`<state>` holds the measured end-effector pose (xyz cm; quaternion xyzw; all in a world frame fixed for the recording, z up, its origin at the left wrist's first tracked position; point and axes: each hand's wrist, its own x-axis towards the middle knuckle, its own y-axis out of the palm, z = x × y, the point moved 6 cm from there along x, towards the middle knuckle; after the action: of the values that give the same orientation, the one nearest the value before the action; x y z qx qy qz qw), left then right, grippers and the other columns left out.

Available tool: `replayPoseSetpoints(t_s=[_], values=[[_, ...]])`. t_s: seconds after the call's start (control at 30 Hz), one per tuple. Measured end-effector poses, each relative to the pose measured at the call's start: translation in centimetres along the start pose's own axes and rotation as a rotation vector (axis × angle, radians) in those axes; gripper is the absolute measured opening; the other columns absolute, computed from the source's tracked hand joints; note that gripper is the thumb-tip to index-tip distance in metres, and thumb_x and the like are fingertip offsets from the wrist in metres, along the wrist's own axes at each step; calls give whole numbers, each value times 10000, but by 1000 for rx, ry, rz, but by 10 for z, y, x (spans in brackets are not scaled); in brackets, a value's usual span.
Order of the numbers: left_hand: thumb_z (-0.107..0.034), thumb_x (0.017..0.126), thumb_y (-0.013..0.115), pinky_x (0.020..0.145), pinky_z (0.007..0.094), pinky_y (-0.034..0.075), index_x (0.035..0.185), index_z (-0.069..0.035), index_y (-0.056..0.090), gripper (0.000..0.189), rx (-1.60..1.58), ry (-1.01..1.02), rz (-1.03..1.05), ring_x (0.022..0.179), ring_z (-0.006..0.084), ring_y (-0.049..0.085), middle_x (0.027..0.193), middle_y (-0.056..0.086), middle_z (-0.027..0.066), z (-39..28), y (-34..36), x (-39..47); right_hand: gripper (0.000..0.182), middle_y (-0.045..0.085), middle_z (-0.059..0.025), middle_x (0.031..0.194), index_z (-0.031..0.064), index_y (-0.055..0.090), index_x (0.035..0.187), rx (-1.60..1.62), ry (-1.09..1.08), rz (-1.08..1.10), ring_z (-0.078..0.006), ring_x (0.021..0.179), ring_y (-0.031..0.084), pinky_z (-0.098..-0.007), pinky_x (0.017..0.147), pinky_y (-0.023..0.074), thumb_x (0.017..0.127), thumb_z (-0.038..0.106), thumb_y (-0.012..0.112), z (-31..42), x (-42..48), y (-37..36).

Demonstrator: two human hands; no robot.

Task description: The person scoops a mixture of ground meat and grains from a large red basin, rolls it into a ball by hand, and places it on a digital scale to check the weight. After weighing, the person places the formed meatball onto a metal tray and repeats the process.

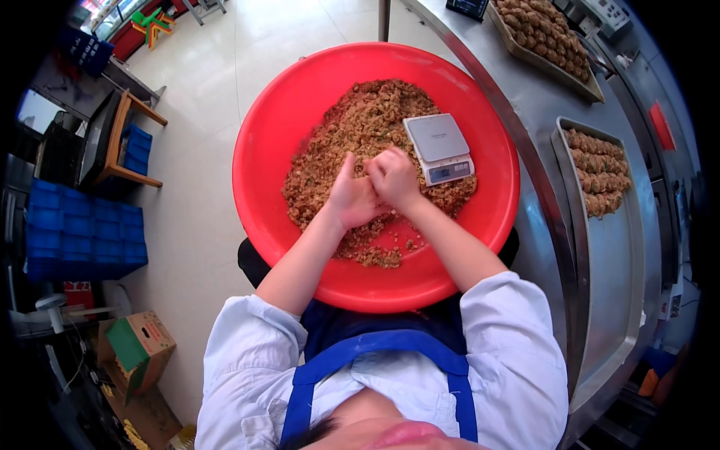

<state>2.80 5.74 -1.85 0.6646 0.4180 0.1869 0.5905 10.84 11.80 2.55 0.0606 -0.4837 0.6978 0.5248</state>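
My left hand is cupped with its thumb pointing up, over a large red plastic basin. Curled against its palm is my right hand, fingers bent. Whatever lies between the two palms is hidden. Beneath them spreads a heap of brown, crumbly filling mixture, with loose crumbs nearer my body. A white digital kitchen scale rests on the mixture just right of my right hand, its grey weighing plate bare.
Right of the basin runs a stainless steel counter. It carries a tray with rows of shaped balls and a fuller tray of balls farther off. Blue plastic crates, a wooden stool and a cardboard box stand at left.
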Motion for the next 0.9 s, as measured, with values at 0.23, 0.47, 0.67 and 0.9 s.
replayPoseSetpoints(t_s=[0.23, 0.47, 0.67, 0.9], values=[[-532, 1037, 485, 1132, 451, 386, 1470, -44, 476, 652, 939, 358, -540, 1372, 293, 491, 1505, 505, 150, -29, -10, 6, 400, 691, -103, 1084, 103, 691, 1143, -450, 451, -60, -335, 1072, 622, -497, 987, 430, 970, 450, 592, -181, 2, -59], [-417, 881, 722, 1197, 503, 313, 1486, -157, 477, 702, 2123, 322, -883, 1482, 389, 316, 1572, 389, 208, -24, -28, -8, 350, 600, -99, 1348, 132, 749, 1094, -221, 161, 171, -332, 1387, 403, -566, 1124, 283, 856, 385, 703, -41, -3, -15], [-171, 789, 733, 883, 414, 546, 1195, -191, 697, 408, 2330, 268, -866, 1038, 301, 648, 1114, 658, 65, -23, -32, -11, 255, 711, -106, 1106, 131, 785, 979, -145, 144, 376, -324, 1190, 576, -489, 1032, 436, 838, 335, 726, -47, -33, 17], [-229, 855, 705, 835, 430, 555, 1062, -153, 759, 227, 2212, 336, -918, 926, 310, 715, 961, 745, 116, -36, -32, -13, 258, 739, -111, 990, 120, 777, 985, -55, 129, 451, -303, 1040, 668, -447, 938, 523, 871, 336, 694, -34, -27, 14]])
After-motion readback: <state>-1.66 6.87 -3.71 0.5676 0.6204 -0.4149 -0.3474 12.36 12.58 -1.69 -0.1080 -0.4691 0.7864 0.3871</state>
